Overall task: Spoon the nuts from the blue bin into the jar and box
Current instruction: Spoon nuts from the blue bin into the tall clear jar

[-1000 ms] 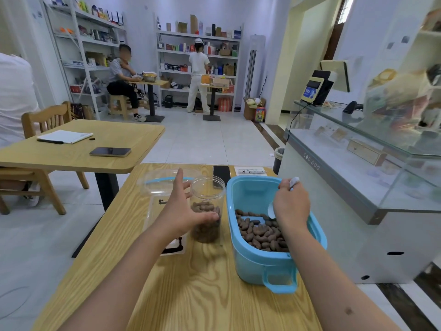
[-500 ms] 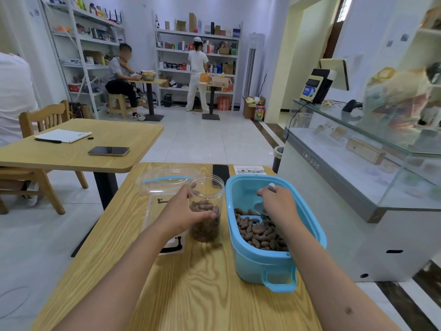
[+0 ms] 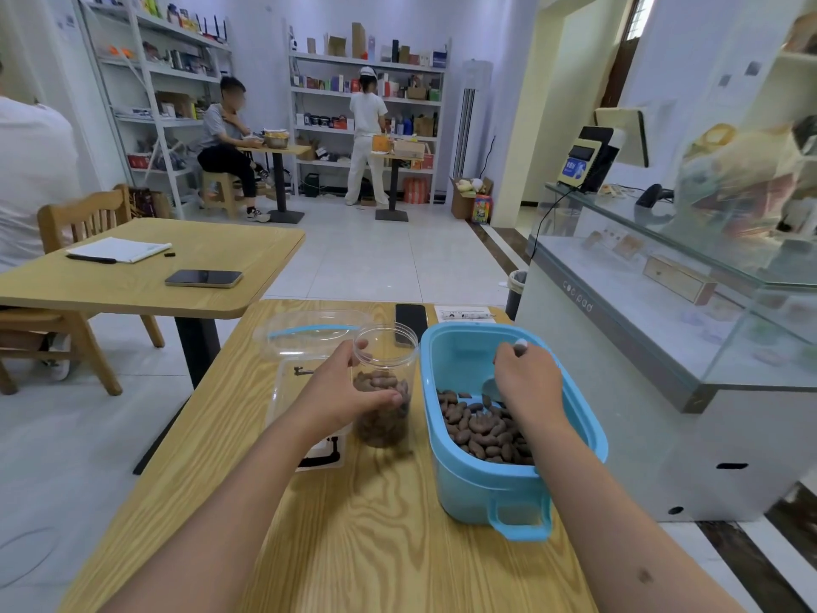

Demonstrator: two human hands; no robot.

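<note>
A blue bin (image 3: 486, 484) stands on the wooden table (image 3: 376, 546), with brown nuts (image 3: 479, 429) heaped in its near half. My right hand (image 3: 528, 382) is inside the bin and grips a white spoon (image 3: 493, 387), its bowl down at the nuts. Left of the bin stands a clear jar (image 3: 385, 360), partly filled with nuts. My left hand (image 3: 340, 391) holds the jar from its left side, thumb across the front. A clear plastic box (image 3: 283, 391) lies behind that hand, mostly hidden by it.
A clear lid with a blue stripe (image 3: 309, 331) lies beyond the box. A black phone (image 3: 410, 320) and a paper slip (image 3: 464, 312) lie at the table's far edge. A glass counter (image 3: 663, 325) stands close on the right, another table (image 3: 146, 276) to the left.
My left hand closed round the jar. My right hand went down into the bin with the spoon, then came up slightly so the handle end shows again.
</note>
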